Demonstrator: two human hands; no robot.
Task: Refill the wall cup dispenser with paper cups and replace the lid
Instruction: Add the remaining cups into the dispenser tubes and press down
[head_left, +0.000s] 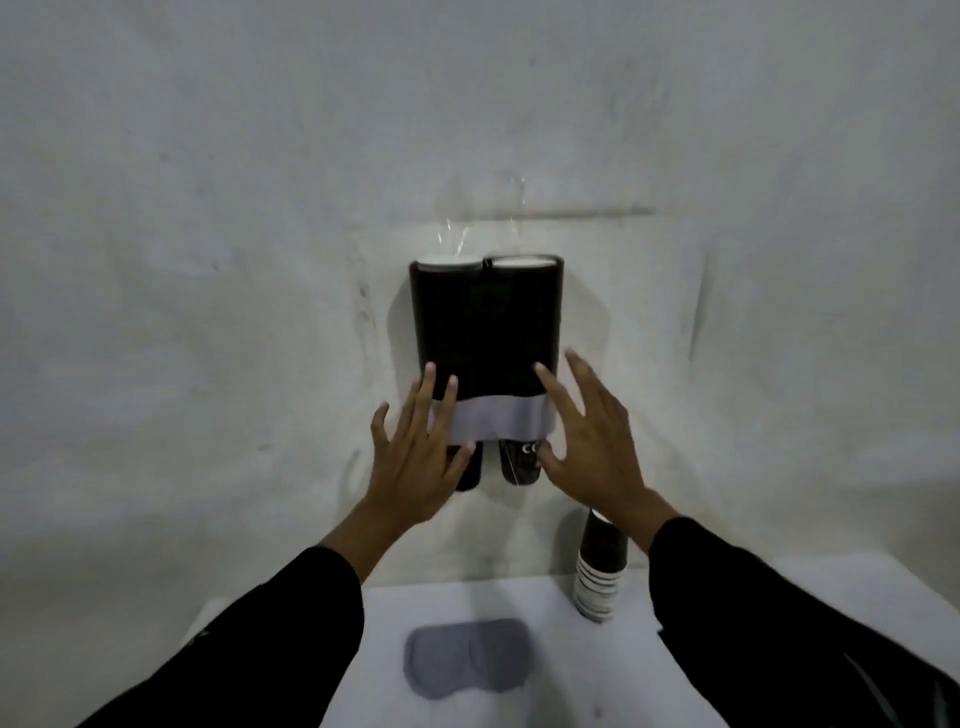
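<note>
Reaching up with both hands spread and empty, you had your left hand (415, 457) and right hand (592, 441) flanking the lower end of the black twin-tube cup dispenser (485, 327) on the rough pale wall (208, 208), fingertips seemingly brushing its pale band (493, 418). White cup rims showed at both open tops. The grey double-domed lid (467, 660) lay on the white table (519, 613), likely light, stiff plastic; best pinched by its edges. The stacked paper cups (601, 569) beside it would crush easily.
</note>
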